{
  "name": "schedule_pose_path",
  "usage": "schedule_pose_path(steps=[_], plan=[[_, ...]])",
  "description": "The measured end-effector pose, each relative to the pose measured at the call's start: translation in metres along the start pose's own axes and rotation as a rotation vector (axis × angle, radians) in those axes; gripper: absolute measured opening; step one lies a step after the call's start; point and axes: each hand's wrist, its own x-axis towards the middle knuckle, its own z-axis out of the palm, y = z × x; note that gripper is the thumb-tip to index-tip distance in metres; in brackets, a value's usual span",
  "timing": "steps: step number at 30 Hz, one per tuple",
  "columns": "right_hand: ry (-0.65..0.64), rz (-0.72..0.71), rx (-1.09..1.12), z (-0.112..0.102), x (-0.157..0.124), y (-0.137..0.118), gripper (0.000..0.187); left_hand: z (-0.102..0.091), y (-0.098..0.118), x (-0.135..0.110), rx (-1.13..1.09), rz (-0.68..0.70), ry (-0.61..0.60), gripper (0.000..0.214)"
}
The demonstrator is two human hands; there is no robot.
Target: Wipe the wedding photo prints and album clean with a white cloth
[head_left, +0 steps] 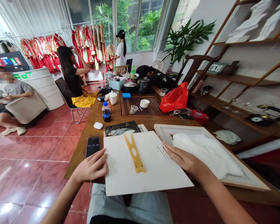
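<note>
A flat white board [121, 158] extends over the table's near edge above my lap. Across its middle lies a yellow forked strip [134, 152] with an oval hole, and a block of small print is near the board's right side. My left hand [91, 166] grips the left edge, fingers bent against it. On the opposite edge my right hand [186, 160] holds the board, its thumb hidden. Just behind the board a dark printed photo [122, 128] is partly covered. Beside my right hand, a light wooden picture frame [249, 183] lies with white soft wrapping [200, 152] on it.
Left of the board is a phone [92, 146] showing a timer; a white earbud case [98, 125] and a cola bottle [106, 112] stand beyond it. Farther back are a small white bowl [144, 103], keys [179, 114] and a red plastic bag [176, 98]. Several people are around the room.
</note>
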Motion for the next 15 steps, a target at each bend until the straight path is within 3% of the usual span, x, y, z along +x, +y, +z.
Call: schedule_pose_path(steps=[5,15], plan=[[-0.072,0.065,-0.052,0.006,0.004,0.006,0.057,0.009,-0.001,-0.001,0.041,-0.031,-0.055,0.015],[-0.115,0.114,-0.129,0.019,0.015,0.015,0.050,0.025,0.001,-0.004,-0.016,-0.174,-0.086,0.016]])
